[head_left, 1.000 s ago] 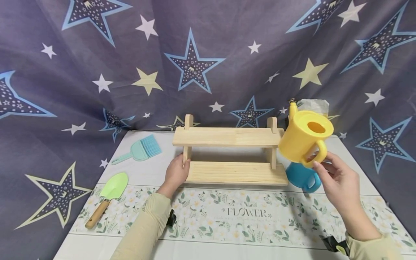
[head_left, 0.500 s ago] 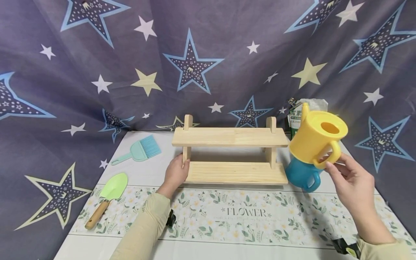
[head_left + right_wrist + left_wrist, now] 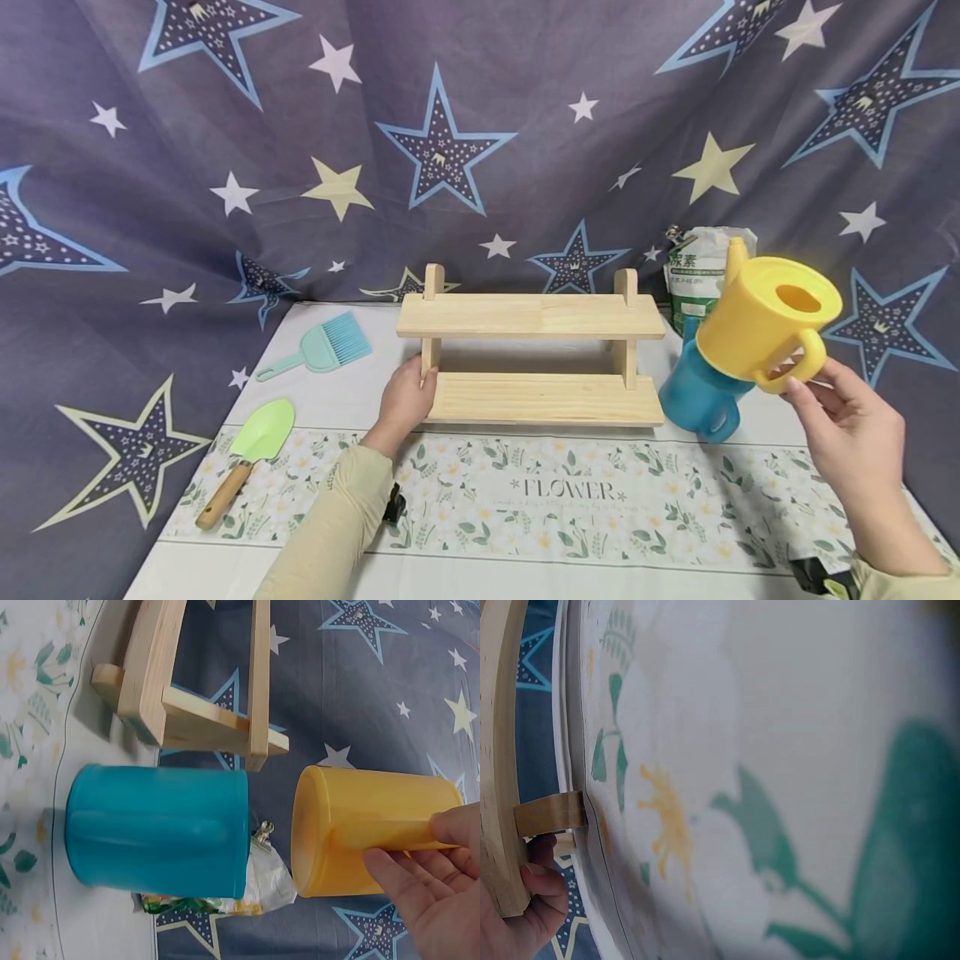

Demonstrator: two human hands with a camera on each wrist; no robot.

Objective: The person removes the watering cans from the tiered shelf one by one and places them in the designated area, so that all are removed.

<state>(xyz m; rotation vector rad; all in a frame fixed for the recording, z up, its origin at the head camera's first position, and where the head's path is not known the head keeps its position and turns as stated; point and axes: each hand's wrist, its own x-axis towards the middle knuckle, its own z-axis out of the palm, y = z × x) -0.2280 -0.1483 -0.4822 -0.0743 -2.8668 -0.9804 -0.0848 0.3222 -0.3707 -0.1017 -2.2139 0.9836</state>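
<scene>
My right hand (image 3: 855, 417) pinches the handle of a yellow watering can (image 3: 757, 321), held up off the table with its spout at the back left. Below and left of it a blue watering can (image 3: 693, 396) stands on the table, partly covered by the yellow one in the head view. In the right wrist view a gap shows between the yellow can (image 3: 360, 810) and the blue can (image 3: 157, 825). At the left end of a two-tier wooden shelf (image 3: 528, 317), my left hand (image 3: 405, 396) grips the lower board, its curled fingers (image 3: 546, 889) beside the upright.
A bag with printed green label (image 3: 697, 283) stands at the back right, partly behind the cans. On the left lie a light blue brush (image 3: 322, 346) and a green trowel (image 3: 262, 429) with wooden handle. A flower-printed cloth band (image 3: 562, 525) crosses the table (image 3: 450, 575); a star-patterned curtain (image 3: 525, 42) hangs behind.
My right hand has carried the yellow watering can to the right, uncovering more of the bag and the blue can. My left hand has stayed on the shelf.
</scene>
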